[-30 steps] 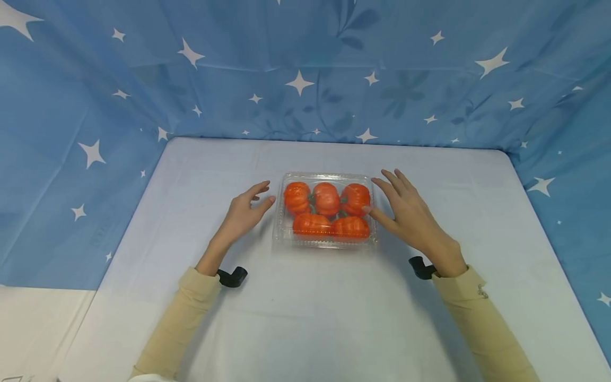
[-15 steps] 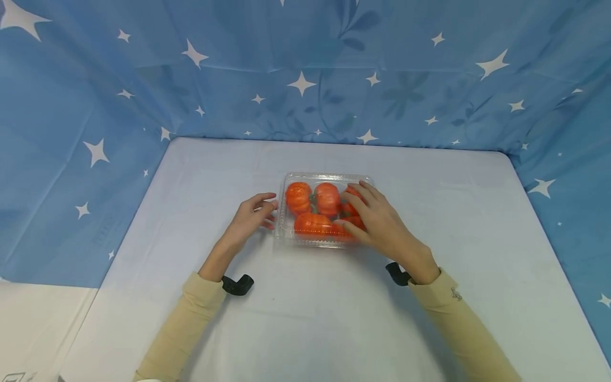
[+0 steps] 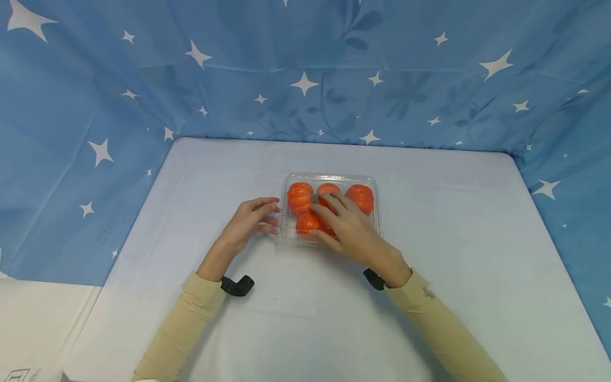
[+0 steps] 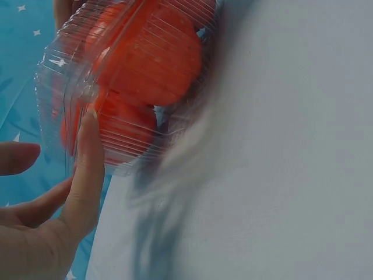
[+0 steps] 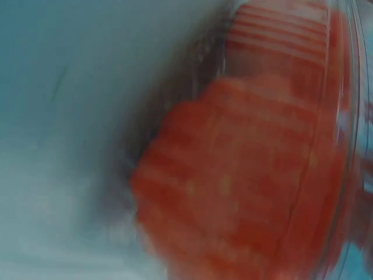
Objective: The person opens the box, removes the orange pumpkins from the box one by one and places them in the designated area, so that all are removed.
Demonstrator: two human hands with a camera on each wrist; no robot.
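Note:
A clear plastic clamshell box (image 3: 329,176) lies in the middle of the table in the head view. Several ribbed, red-orange fruits with green stems, like tomatoes or small pumpkins (image 3: 300,197), show through it. My left hand (image 3: 247,220) is at the box's left side; in the left wrist view a fingertip (image 4: 88,119) touches its rim, the fingers fairly straight. Over the box's front middle, my right hand (image 3: 350,228) spreads its fingers, hiding some fruit. Whether it touches the lid I cannot tell. The right wrist view is blurred, with a ribbed fruit (image 5: 239,186) close up.
The table has a white cover (image 3: 296,329). Behind and along its sides hangs a blue cloth with white stars (image 3: 267,53). A pale surface (image 3: 43,318) with a dark printed mark lies at the lower left.
My right hand has moved left, from the box's right side to over its front middle. My left hand has come slightly nearer the box's left side. The box stays in place.

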